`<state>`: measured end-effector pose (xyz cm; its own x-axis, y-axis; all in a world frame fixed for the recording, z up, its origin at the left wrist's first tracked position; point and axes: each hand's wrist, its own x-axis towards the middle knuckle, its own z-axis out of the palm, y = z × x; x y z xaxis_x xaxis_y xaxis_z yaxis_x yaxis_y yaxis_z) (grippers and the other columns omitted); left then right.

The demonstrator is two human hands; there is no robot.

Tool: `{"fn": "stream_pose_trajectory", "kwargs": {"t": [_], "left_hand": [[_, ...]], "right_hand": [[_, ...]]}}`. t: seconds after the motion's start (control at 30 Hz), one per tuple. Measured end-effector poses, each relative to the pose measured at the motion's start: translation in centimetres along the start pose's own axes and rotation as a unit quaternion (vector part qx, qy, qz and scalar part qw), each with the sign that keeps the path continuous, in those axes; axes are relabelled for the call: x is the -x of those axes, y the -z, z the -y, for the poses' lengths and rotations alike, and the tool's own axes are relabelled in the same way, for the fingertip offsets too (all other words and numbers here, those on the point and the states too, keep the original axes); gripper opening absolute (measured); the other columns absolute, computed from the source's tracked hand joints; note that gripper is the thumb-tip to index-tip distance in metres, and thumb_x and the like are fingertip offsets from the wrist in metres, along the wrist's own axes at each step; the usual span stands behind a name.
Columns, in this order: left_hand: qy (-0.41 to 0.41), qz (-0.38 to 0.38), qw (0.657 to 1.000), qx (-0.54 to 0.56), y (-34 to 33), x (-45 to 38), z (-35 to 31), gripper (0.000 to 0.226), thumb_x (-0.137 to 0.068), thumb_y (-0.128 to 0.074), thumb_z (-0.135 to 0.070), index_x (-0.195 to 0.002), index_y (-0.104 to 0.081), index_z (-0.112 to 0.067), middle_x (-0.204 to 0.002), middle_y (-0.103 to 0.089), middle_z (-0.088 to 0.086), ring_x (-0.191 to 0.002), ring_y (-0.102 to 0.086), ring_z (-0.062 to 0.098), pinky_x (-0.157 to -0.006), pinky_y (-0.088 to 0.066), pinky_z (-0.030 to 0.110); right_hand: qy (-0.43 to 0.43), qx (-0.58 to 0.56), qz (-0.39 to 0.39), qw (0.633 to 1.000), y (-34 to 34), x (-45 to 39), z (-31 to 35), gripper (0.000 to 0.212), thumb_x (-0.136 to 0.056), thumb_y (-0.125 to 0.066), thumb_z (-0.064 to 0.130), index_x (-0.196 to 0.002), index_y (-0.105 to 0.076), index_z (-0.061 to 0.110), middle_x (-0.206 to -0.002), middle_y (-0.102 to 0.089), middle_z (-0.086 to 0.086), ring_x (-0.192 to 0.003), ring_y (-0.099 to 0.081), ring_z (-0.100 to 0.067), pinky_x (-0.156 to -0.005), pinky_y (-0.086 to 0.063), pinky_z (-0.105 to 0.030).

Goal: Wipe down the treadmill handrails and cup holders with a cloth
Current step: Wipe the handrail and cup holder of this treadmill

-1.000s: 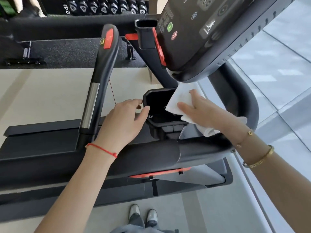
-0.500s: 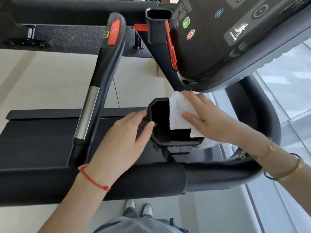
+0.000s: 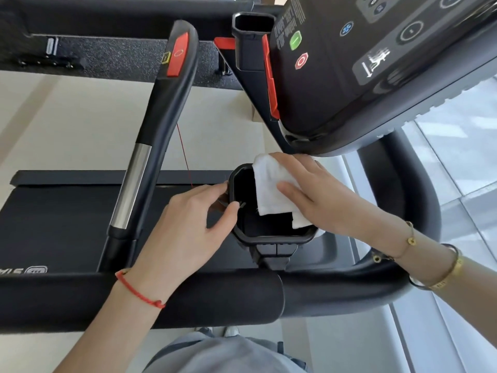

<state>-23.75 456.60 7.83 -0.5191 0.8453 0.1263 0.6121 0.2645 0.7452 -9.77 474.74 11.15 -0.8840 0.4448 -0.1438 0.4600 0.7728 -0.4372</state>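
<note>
bright, even daylight comes from the right, where the pale glossy tiled floor [image 3: 457,146] glares. the slanted black glossy console panel [image 3: 349,63] carries soft reflections. wide-angle bending curves the edges; focus is slightly soft throughout.

The cloth [image 3: 271,184] looks soft, white terry, draped over the matt black plastic cup holder [image 3: 271,239]. Left of the cup holder, the handrail [image 3: 150,146] shows smooth black plastic and a polished metal band

- Single head view, worn on the person, looking steeply down and forward.
- Close range: black plastic cup holder [image 3: 271,238] sits mid-frame, both forearms entering from the bottom edge.
- Black padded front handrail [image 3: 215,300] crosses the lower frame; angled black console panel [image 3: 336,76] fills the upper right.
- Wide-angle lens bends the edges.
</note>
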Motion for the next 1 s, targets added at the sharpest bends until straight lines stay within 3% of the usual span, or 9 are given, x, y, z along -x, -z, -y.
{"fn": "stream_pose_trajectory", "kwargs": {"t": [0.23,0.5,0.6,0.7,0.87,1.0], "left_hand": [[-0.008,-0.005,1.0,0.013,0.2,-0.3,0.3,0.037,-0.09,-0.055,-0.04,-0.122,-0.067,-0.028,-0.097,-0.069,-0.021,-0.093,-0.064,-0.007,-0.087,-0.055,0.023],[-0.014,-0.015,1.0,0.016,0.2,-0.3,0.5,0.034,-0.089,-0.056,-0.041,-0.116,-0.069,-0.024,-0.096,-0.069,-0.019,-0.092,-0.064,-0.005,-0.085,-0.055,0.021],[-0.014,-0.014,1.0,0.018,0.1,-0.4,0.6,0.031,-0.087,-0.052,-0.047,-0.103,-0.069,-0.026,-0.09,-0.069,-0.019,-0.09,-0.065,-0.004,-0.08,-0.052,0.019],[-0.011,-0.015,1.0,0.016,0.2,-0.4,0.7,0.031,-0.087,-0.051,-0.048,-0.105,-0.069,-0.028,-0.092,-0.069,-0.02,-0.09,-0.065,-0.004,-0.082,-0.055,0.024],[-0.016,-0.014,1.0,0.021,0.1,-0.6,0.5,0.038,-0.088,-0.053,-0.045,-0.118,-0.069,-0.028,-0.096,-0.067,-0.026,-0.094,-0.062,-0.009,-0.085,-0.049,0.011],[-0.015,-0.013,1.0,0.019,0.0,-0.6,0.3,0.03,-0.087,-0.058,-0.038,-0.113,-0.07,-0.028,-0.093,-0.067,-0.025,-0.091,-0.062,-0.011,-0.084,-0.044,0.003]], "right_hand": [[0.032,0.014,-0.039,0.999,-0.9,0.8,0.2,0.055,-0.101,-0.035,0.031,-0.154,-0.019,0.027,-0.154,-0.025,0.0,-0.14,-0.027,-0.027,-0.112,-0.03,-0.046],[0.091,0.121,-0.045,0.987,-1.2,-3.3,2.1,0.042,-0.103,-0.038,0.027,-0.144,-0.04,0.024,-0.129,-0.052,0.0,-0.12,-0.046,-0.025,-0.102,-0.035,-0.038],[0.12,0.185,-0.034,0.975,-1.9,-4.6,3.0,0.039,-0.103,-0.034,0.031,-0.143,-0.039,0.031,-0.125,-0.052,0.003,-0.113,-0.048,-0.022,-0.094,-0.034,-0.035],[0.098,0.205,-0.021,0.974,-1.3,-3.8,2.3,0.044,-0.103,-0.03,0.038,-0.146,-0.032,0.032,-0.127,-0.049,0.001,-0.111,-0.049,-0.026,-0.095,-0.038,-0.04],[-0.025,0.024,0.02,0.999,-0.1,-0.4,-0.7,0.044,-0.101,-0.03,0.045,-0.143,-0.023,0.038,-0.131,-0.044,-0.005,-0.108,-0.052,-0.032,-0.086,-0.038,-0.037],[-0.062,-0.05,0.034,0.996,0.2,-2.0,0.1,0.036,-0.103,-0.035,0.04,-0.138,-0.037,0.031,-0.119,-0.053,-0.01,-0.109,-0.052,-0.03,-0.086,-0.035,-0.032]]}}
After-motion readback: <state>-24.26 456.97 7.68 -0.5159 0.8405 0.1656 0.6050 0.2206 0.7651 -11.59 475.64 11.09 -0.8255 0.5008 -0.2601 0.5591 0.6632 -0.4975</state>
